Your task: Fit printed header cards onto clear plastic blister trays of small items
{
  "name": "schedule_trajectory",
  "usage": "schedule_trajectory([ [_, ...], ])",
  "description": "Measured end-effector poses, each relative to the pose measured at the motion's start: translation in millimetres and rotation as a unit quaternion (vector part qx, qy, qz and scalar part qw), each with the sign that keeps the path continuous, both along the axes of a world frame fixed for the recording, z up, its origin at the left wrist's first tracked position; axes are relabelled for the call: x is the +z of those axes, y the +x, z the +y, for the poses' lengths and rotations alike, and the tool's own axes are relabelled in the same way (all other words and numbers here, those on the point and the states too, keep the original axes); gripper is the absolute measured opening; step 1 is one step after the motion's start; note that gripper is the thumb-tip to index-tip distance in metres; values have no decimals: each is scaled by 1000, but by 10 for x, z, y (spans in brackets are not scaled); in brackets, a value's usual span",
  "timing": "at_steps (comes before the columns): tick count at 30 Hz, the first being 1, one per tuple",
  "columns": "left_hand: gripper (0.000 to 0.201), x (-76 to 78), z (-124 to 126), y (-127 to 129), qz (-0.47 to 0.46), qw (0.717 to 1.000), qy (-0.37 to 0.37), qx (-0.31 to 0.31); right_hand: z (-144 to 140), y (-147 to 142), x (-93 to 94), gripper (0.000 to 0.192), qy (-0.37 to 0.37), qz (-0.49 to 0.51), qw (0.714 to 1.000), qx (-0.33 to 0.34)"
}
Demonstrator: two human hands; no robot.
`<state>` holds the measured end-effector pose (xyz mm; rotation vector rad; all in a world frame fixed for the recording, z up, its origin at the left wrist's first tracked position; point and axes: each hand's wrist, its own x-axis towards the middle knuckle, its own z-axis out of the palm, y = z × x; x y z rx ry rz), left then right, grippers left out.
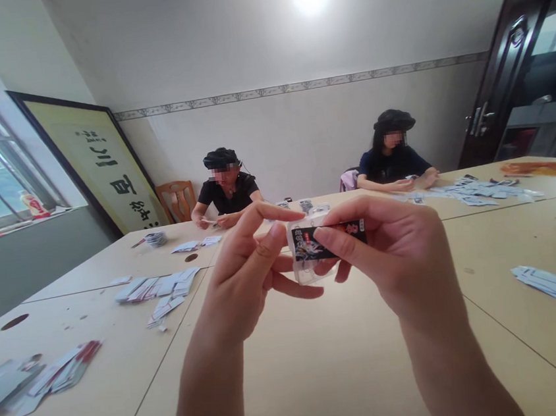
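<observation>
Black card (306,245): between the two hands, raised above the near half of the desk (324,362); the clock places below are taken from it, 12 pointing to the far wall.
Clear plastic case (305,273): against the card, its edges showing at 12 and 6 o'clock.
Left hand (247,264): at 9 o'clock, fingers bent and nearly closed round the case's near end, index tip on the top edge, a lower finger along the bottom.
Right hand (391,242): at 3 o'clock, fingers closed, thumb flat across the card's printed face, the others curled behind.
White slips (154,287): overlapping in a spread pile at 9 o'clock.
Red-ended bundle (64,376): between 8 and 9 o'clock, nearer the desk's left edge, beside a pale flat packet (1,388).
Neat stack (554,286): between 3 and 4 o'clock, long pieces lying together, well apart from the right hand.
Scattered packets (475,192): between 2 and 3 o'clock, loosely heaped.
Co-worker in black (229,190): seated at 10 o'clock across the desk, a pale slip in hand.
Co-worker in dark blue (392,163): seated between 1 and 2 o'clock, arms on the desk by the heap.
Framed calligraphy (99,160): leaning at 10 o'clock.
Dark door (497,72): near 2 o'clock.
</observation>
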<state>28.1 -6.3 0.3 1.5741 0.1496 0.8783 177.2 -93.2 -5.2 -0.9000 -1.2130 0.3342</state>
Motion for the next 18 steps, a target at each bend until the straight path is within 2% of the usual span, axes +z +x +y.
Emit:
schedule_trajectory([
  [6,18,52,-109,-17,24,999,5,41,2,-9,-1,5,0,15,1000,9],
  [15,18,49,-96,-30,22,999,9,26,12,-23,-1,5,4,28,999,19],
  [18,18,55,-112,-36,30,999,7,41,11,-32,-8,4,5,35,999,27],
])
